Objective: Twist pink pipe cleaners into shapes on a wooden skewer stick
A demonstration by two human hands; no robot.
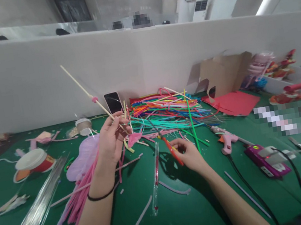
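My left hand (111, 137) is closed around a thin pale stick (77, 82), which slants up to the left. A small pink bead-like piece (94, 99) sits partway along the stick. Below my left fingers hangs a pink piece (134, 138) with thin clear thread near it; how it is fixed is hidden. My right hand (188, 154) grips a pair of red-handled pliers (172, 151), their narrow dark jaws pointing up and left, apart from the pink piece. Between my hands, a clear narrow packet (157, 176) with something red inside lies on the green table (182, 221).
A pile of coloured pipe cleaners (163, 106) lies at the back, beside a phone (113, 102). To the right are a pink glue gun (225, 138), a purple power box (266, 160) and cables. Pink pipe cleaners (81, 199) and a paper cup (35, 161) stand left.
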